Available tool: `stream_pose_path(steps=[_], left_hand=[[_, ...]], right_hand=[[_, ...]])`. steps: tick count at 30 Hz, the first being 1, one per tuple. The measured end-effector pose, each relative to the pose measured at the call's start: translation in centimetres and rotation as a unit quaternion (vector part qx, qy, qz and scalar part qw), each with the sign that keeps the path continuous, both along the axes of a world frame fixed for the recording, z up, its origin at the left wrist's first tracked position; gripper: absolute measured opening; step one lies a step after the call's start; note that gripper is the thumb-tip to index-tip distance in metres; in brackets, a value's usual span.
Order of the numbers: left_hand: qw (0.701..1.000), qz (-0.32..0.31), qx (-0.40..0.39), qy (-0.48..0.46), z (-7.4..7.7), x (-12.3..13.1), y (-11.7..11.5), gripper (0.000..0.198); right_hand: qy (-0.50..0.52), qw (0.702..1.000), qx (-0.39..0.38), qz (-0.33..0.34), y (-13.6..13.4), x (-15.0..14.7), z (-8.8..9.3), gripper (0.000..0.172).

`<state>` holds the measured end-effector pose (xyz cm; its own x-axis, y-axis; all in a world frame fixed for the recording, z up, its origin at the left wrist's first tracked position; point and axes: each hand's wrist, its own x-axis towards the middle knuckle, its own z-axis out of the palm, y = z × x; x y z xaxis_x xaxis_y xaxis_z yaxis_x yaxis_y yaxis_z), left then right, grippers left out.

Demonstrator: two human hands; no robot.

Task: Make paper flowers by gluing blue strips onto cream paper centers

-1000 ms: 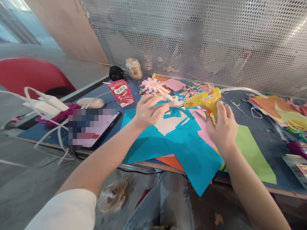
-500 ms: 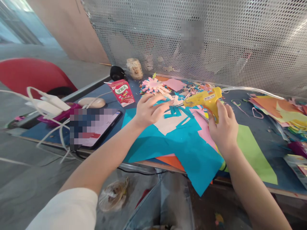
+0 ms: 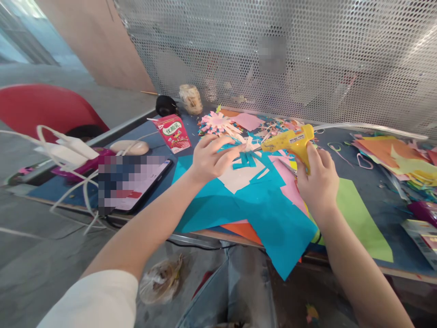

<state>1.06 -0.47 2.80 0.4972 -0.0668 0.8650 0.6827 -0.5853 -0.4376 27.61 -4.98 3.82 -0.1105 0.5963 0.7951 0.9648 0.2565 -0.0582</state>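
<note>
My right hand is wrapped round the handle of a yellow hot glue gun, its nozzle aimed left. The nozzle tip meets a fringed strip of pale pink and blue paper, pinched in the fingers of my left hand. Below lie cut blue pieces, a pale pink sheet and a large blue sheet that hangs over the table's front edge. Scissors rest partly hidden beside my right fingers. Behind my left hand sits a fringed pink and blue paper flower.
A red drink carton, a phone, a computer mouse and tangled white cables occupy the left side. Green paper and a pile of coloured scraps lie right. A perforated metal panel borders the back.
The view has shifted very slightly. Both hands keep nearly the same pose, with the glue gun's nozzle still at the paper strip.
</note>
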Motion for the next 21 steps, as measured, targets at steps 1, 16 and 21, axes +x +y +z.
stream_pose_path(steps=[1, 16, 21], left_hand=[[1.000, 0.001, 0.000, 0.001, 0.01, -0.01, 0.00, 0.010], [1.000, 0.003, 0.005, -0.001, 0.50, 0.41, -0.28, 0.017], [0.999, 0.020, 0.030, 0.006, 0.65, 0.54, -0.37, 0.018]], right_hand=[[-0.002, 1.000, 0.007, -0.001, 0.02, -0.02, -0.04, 0.038], [-0.029, 0.999, 0.027, -0.011, -0.24, -0.32, -0.20, 0.045], [-0.017, 1.000, 0.013, 0.000, -0.16, -0.35, -0.15, 0.040]])
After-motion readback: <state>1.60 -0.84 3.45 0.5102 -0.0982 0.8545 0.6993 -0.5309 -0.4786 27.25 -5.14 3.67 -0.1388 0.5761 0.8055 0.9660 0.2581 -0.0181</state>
